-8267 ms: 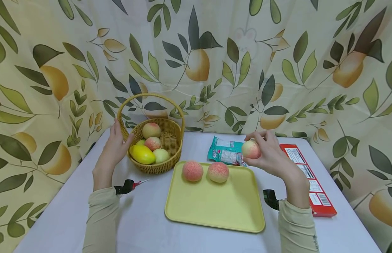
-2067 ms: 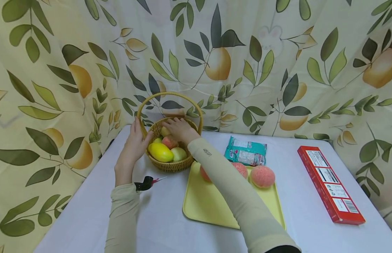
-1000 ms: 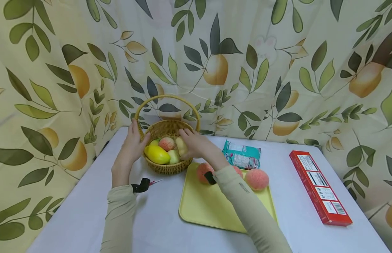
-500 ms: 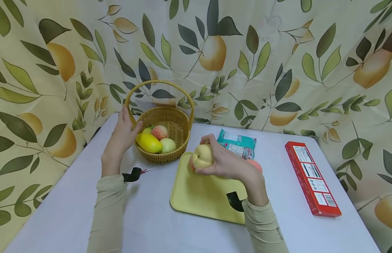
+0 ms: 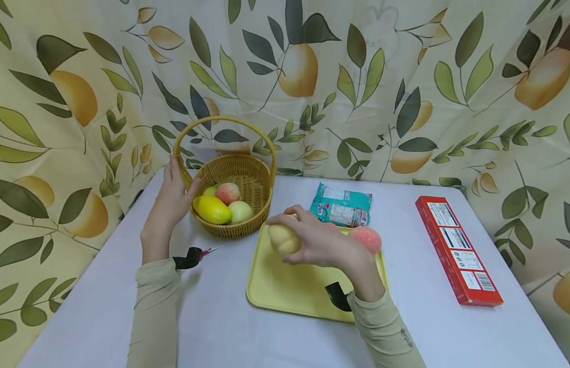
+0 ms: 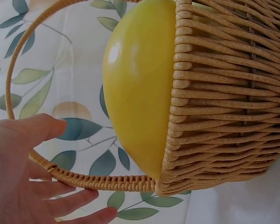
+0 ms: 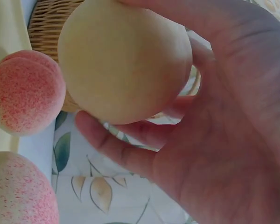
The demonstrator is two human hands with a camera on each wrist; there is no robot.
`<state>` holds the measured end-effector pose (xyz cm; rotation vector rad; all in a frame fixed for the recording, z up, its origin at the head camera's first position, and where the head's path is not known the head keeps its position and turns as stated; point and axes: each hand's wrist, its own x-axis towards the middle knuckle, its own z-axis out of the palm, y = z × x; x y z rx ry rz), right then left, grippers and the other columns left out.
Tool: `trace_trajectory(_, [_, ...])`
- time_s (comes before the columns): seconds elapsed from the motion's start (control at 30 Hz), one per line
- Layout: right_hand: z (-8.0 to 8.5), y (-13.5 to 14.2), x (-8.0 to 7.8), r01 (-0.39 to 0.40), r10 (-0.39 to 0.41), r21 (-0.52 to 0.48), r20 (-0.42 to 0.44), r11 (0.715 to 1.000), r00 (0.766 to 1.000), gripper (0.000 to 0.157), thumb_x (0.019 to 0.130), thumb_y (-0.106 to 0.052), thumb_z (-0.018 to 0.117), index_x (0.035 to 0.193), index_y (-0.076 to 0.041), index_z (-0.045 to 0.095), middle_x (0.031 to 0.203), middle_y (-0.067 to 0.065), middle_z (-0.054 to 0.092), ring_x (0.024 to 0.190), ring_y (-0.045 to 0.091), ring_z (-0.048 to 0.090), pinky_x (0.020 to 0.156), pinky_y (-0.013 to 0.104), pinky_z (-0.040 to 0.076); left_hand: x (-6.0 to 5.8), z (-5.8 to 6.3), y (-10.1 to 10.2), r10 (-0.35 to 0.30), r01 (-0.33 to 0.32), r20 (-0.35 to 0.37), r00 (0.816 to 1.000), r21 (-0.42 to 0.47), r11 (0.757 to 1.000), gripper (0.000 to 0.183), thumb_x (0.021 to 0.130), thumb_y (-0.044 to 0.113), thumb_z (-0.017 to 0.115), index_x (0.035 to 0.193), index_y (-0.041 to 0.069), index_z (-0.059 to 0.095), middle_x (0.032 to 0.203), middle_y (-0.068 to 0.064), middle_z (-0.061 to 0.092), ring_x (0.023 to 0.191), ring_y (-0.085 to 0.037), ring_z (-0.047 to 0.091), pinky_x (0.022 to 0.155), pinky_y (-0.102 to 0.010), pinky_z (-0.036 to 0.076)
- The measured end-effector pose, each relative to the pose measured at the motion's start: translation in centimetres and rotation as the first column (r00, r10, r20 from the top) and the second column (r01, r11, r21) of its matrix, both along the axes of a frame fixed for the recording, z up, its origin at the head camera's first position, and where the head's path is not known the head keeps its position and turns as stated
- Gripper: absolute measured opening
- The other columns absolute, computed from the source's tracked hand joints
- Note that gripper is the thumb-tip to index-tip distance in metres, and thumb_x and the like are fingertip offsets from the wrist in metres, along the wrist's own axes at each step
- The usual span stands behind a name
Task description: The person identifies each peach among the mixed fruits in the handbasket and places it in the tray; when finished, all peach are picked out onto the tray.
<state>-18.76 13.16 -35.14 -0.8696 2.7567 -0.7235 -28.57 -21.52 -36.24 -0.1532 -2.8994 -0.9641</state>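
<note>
My right hand (image 5: 321, 240) grips a pale yellow peach (image 5: 281, 239) with thumb and fingers, over the left part of the yellow tray (image 5: 285, 296). In the right wrist view, fingers curl under this peach (image 7: 126, 65), with pink speckled peaches (image 7: 25, 93) beside it. Another pink peach (image 5: 366, 239) sits at the tray's back right; others are partly hidden by the hand. My left hand (image 5: 169, 202), fingers extended, touches the handle of the wicker basket (image 5: 227, 231) at its left side. Inside lie a yellow mango (image 5: 212, 210), a pale green fruit (image 5: 240, 211) and a reddish peach (image 5: 228, 193).
Behind the tray lies a teal snack packet (image 5: 342, 204). A long red box (image 5: 458, 250) rests at the right of the white-covered table (image 5: 220, 317). A patterned curtain (image 5: 349, 102) hangs behind and at the sides.
The right hand has lifted the pale yellow peach out of the basket and carried it right and toward me, over the tray. The left hand stays at the basket handle.
</note>
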Motion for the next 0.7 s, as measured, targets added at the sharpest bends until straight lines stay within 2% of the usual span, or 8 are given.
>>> trace_trajectory(0.1, [-0.3, -0.1, -0.1, -0.021, 0.021, 0.007, -0.014, 1.0, 1.0, 0.075, 0.084, -0.035, 0.083, 0.149, -0.033, 0.046, 0.141, 0.003, 0.05, 0.117, 0.022, 0.053, 0.084, 0.034, 0.052, 0.0, -0.1, 0.0, 0.001, -0.001, 0.002, 1.0, -0.002, 1.0, 0.098, 0.104, 0.062, 0.035, 0.158, 0.013, -0.03, 0.172, -0.019, -0.018, 0.155, -0.055, 0.015, 0.121, -0.072, 0.02])
trace_trajectory(0.23, [-0.4, -0.2, -0.1, -0.008, 0.008, 0.01, -0.019, 1.0, 1.0, 0.076, 0.082, -0.038, 0.085, 0.147, -0.028, 0.046, 0.132, 0.002, 0.054, 0.108, 0.019, 0.055, 0.082, 0.032, 0.051, 0.0, 0.0, 0.1, 0.0, 0.0, -0.004, 1.0, -0.005, 1.0, 0.097, 0.105, 0.06, 0.036, 0.159, 0.011, -0.029, 0.171, -0.021, -0.017, 0.154, -0.056, 0.016, 0.121, -0.072, 0.022])
trace_trajectory(0.4, [-0.5, -0.1, 0.1, 0.017, -0.019, 0.032, 0.037, 0.999, 0.999, 0.077, 0.078, -0.043, 0.088, 0.144, -0.032, 0.05, 0.129, 0.001, 0.054, 0.112, 0.02, 0.05, 0.086, 0.036, 0.049, 0.1, 0.2, 0.3, -0.004, 0.003, -0.005, 1.0, -0.018, 1.0, 0.096, 0.106, 0.057, 0.036, 0.158, 0.01, -0.029, 0.171, -0.023, -0.016, 0.154, -0.056, 0.016, 0.122, -0.071, 0.022])
trace_trajectory(0.53, [-0.9, -0.3, 0.1, 0.008, -0.011, 0.035, 0.087, 0.999, 0.996, 0.073, 0.076, -0.044, 0.088, 0.14, -0.034, 0.054, 0.129, 0.005, 0.052, 0.116, 0.021, 0.047, 0.09, 0.039, 0.049, 0.2, 0.2, 0.2, 0.004, -0.004, -0.003, 1.0, -0.025, 1.0, 0.096, 0.106, 0.058, 0.036, 0.158, 0.01, -0.029, 0.171, -0.023, -0.015, 0.154, -0.056, 0.016, 0.121, -0.071, 0.022])
trace_trajectory(0.7, [-1.5, -0.8, 0.2, -0.041, 0.035, 0.047, 0.112, 0.998, 0.993, 0.063, 0.079, -0.034, 0.087, 0.135, -0.031, 0.059, 0.129, 0.007, 0.051, 0.114, 0.022, 0.053, 0.092, 0.04, 0.051, 0.3, 0.0, 0.2, -0.001, 0.0, -0.013, 1.0, -0.013, 1.0, 0.096, 0.106, 0.058, 0.036, 0.159, 0.01, -0.029, 0.171, -0.023, -0.014, 0.154, -0.055, 0.016, 0.121, -0.072, 0.022])
